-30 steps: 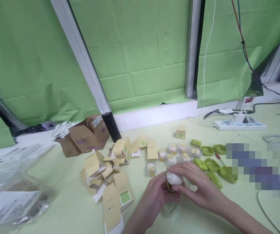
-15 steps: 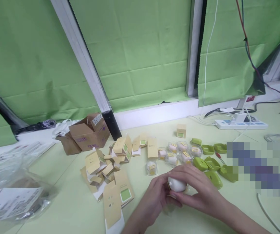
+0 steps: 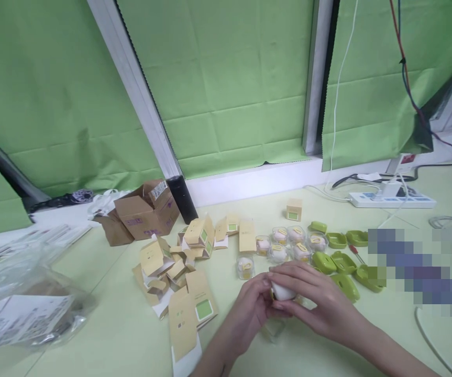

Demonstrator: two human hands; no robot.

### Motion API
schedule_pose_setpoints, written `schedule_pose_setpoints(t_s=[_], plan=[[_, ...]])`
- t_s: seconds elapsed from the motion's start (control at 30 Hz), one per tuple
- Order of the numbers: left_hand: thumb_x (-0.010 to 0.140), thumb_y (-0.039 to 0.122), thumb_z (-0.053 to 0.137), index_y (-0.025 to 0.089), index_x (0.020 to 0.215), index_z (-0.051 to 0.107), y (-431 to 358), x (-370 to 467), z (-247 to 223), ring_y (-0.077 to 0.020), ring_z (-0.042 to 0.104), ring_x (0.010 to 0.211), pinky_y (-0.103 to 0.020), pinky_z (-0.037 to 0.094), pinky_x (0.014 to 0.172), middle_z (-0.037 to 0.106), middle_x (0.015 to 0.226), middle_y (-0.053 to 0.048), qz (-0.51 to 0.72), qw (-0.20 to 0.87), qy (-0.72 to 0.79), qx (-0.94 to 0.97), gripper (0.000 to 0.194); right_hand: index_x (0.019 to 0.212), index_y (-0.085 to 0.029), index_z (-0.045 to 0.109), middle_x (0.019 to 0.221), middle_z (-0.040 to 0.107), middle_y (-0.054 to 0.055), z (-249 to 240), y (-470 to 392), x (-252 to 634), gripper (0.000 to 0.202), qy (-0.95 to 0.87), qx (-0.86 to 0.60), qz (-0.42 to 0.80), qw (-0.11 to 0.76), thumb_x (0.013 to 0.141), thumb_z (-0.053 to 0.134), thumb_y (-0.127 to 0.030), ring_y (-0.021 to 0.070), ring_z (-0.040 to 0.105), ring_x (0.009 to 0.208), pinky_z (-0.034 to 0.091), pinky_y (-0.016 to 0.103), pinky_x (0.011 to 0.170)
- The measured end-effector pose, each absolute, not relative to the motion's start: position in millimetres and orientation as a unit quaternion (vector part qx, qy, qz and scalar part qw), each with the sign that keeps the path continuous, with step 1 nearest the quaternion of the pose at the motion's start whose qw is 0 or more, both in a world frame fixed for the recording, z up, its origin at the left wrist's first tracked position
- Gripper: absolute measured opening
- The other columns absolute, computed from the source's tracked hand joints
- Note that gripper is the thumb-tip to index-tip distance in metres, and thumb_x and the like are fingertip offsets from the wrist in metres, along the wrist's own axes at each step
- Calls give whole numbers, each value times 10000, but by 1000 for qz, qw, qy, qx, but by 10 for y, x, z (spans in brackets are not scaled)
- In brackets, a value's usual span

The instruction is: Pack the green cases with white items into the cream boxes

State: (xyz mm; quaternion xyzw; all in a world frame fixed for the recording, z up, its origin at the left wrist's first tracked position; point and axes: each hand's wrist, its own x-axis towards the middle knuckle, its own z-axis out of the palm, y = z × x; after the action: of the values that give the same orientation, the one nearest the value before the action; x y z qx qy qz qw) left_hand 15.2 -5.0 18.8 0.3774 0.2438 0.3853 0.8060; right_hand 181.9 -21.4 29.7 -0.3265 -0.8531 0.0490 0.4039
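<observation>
Between my two hands is a white, smooth, egg-shaped device (image 3: pixel 283 292), partly covered by fingers. My left hand (image 3: pixel 249 310) closes round its left side, and my right hand (image 3: pixel 314 296) grips it from the right, fingers over the top and thumb below. Just under them a clear plastic case (image 3: pixel 275 330) shows on the table, mostly hidden. Beyond my hands sit several clear cases (image 3: pixel 278 253) with whitish round items and yellow tags inside. One such case (image 3: pixel 245 267) stands apart, nearer my left hand.
Green plastic shells (image 3: pixel 342 263) and a red-handled screwdriver (image 3: pixel 355 253) lie to the right. Tan cardboard boxes (image 3: pixel 182 324) are heaped on the left, before a brown carton (image 3: pixel 147 212) and a black cylinder (image 3: pixel 182 199). A power strip (image 3: pixel 393 200) lies at the back right.
The white device has turned slightly in my hands, and my right fingers cover more of its top. The view has shifted a little; the other things stay put.
</observation>
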Motion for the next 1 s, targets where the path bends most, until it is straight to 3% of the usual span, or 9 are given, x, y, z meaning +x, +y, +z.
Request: schedule_pose_setpoints(t_s=[0.17,0.27,0.53,0.63,0.73,0.9,1.0], plan=[[708,111,539,127,878,657,-61,132,189,-137,497,767,-222,423,640,573,855,-50,395,783,267,399,208,1240,-236,494,1108,644,75,316,-262,1761,413,-862,-321,57,388,833,528,-175,214,579,1023,519,353,829],[693,122,552,125,876,672,-78,120,199,-148,501,773,-245,426,666,586,847,-55,396,774,275,411,219,1230,-226,506,1088,652,81,328,-287,1728,420,-866,-316,58,384,816,500,-152,217,582,1015,520,350,812],[646,170,610,138,654,623,-52,99,179,-126,461,696,-220,400,596,529,716,-14,424,777,272,379,36,1301,-249,440,1154,632,80,281,-248,1760,445,-873,-319,58,363,866,527,-214,225,568,1057,519,376,845],[710,256,595,136,867,634,-65,133,202,-136,488,703,-234,423,590,549,777,-31,409,782,252,397,202,1331,-280,394,1170,625,68,237,-239,1764,527,-859,-345,70,372,838,577,-235,235,569,1074,528,378,841],[720,272,654,175,1085,548,-89,166,228,-103,494,622,-209,415,531,573,841,-31,406,723,304,469,392,1333,-262,369,1259,555,92,217,-247,1775,654,-832,-366,132,395,752,667,-299,249,542,1128,517,369,871],[728,262,662,230,1144,434,-95,153,234,-64,433,477,-182,370,411,563,789,-4,421,640,344,543,476,1064,-261,538,1163,587,88,228,-216,1860,240,-825,-355,123,422,830,554,-212,219,557,1095,503,348,863],[707,231,674,220,1059,487,-107,141,251,-74,460,523,-190,413,433,539,822,-9,413,631,333,567,399,980,-256,541,1054,602,78,216,-174,1917,168,-845,-342,88,401,824,547,-194,193,616,936,527,303,754]])
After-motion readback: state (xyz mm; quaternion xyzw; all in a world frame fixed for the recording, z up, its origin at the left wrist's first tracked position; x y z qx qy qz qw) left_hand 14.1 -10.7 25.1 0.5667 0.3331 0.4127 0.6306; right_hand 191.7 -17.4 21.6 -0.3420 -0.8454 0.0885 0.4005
